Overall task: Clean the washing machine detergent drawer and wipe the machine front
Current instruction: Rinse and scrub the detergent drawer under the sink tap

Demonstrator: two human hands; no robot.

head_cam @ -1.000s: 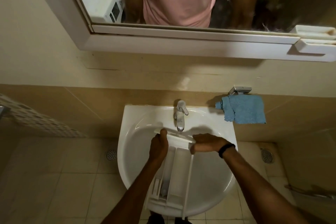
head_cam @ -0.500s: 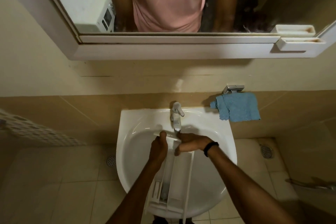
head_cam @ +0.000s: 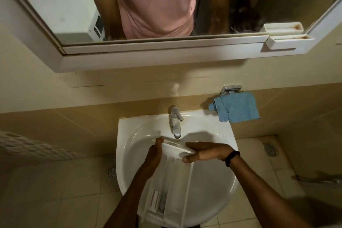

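The white detergent drawer [head_cam: 172, 190] lies lengthwise in the white sink [head_cam: 212, 187], its front panel just below the chrome tap [head_cam: 175, 124]. My left hand [head_cam: 154, 153] grips the drawer's left front corner, thumb on the panel edge. My right hand [head_cam: 205, 152] holds the right end of the front panel, fingers stretched along it and thumb underneath. A black band sits on my right wrist. No water is visibly running from the tap. The washing machine [head_cam: 64, 15] appears only as a reflection in the mirror.
A blue cloth [head_cam: 236, 109] hangs from a metal holder on the wall right of the sink. A mirror [head_cam: 148, 5] with a white frame and a small white tray [head_cam: 290, 41] is above. Floor drains [head_cam: 270, 149] sit on the tiles. A perforated white basket [head_cam: 27, 144] is at left.
My right hand has shifted back to the right end of the drawer's front panel with fingers straighter. The camera tilted up slightly. My left hand keeps its grip.
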